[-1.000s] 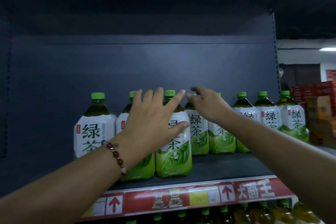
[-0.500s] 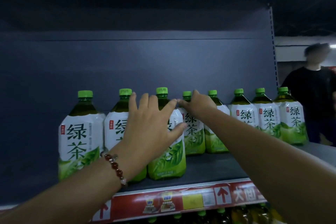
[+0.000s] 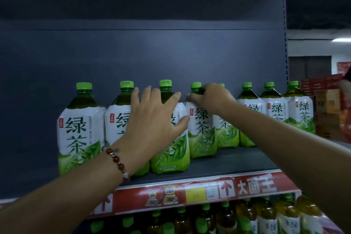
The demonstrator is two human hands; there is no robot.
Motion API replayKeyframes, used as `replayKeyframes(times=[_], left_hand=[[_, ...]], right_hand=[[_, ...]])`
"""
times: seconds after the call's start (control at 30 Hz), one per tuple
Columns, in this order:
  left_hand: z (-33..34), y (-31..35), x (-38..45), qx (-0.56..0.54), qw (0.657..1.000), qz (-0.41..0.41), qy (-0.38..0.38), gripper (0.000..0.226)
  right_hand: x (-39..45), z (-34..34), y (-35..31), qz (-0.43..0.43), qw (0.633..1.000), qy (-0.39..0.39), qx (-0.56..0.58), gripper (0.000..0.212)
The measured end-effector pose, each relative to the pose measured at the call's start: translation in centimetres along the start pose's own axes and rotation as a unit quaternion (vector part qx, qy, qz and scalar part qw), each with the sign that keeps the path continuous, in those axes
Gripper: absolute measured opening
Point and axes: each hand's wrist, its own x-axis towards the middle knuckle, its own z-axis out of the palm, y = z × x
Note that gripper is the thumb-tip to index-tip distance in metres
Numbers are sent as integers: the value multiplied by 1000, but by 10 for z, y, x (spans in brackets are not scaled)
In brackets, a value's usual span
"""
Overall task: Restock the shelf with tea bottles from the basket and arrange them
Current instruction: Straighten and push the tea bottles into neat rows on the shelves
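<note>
Showing eight green-capped tea bottles upright on the shelf (image 3: 237, 163). Left hand (image 3: 152, 119), fingers spread and straight, lies against the third bottle (image 3: 171, 150), hiding most of its label and part of the second bottle (image 3: 121, 118) just left of it. Right hand (image 3: 210, 97) curls round the neck of the fourth bottle (image 3: 202, 131), just right of the third; its fingertips are hidden. Lower-shelf bottles (image 3: 266, 214) are blurred, cut off below. No basket shows.
</note>
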Motion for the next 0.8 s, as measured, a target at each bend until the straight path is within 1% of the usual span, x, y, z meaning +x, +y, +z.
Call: replayKeyframes(times=[0.07, 0.2, 0.3, 0.4, 0.63, 0.8], left_hand=[[-1, 0, 0, 0, 1000, -2, -5, 75], [-3, 2, 1, -2, 1000, -9, -18, 77], [-4, 4, 1, -3, 1000, -12, -23, 76], [-7, 2, 1, -14, 999, -14, -29, 75], [-11, 2, -2, -34, 998, -20, -47, 75], [-12, 4, -2, -33, 998, -26, -52, 76]], right_hand=[[-8, -8, 1, -4, 1000, 7, 14, 57], [-27, -15, 7, -27, 998, 32, 41, 50], [-37, -13, 12, -27, 991, 47, 122, 41], [-42, -11, 12, -18, 982, 62, 178, 40], [-51, -10, 8, -18, 977, 78, 200, 41], [-54, -11, 4, -21, 980, 86, 177, 42]])
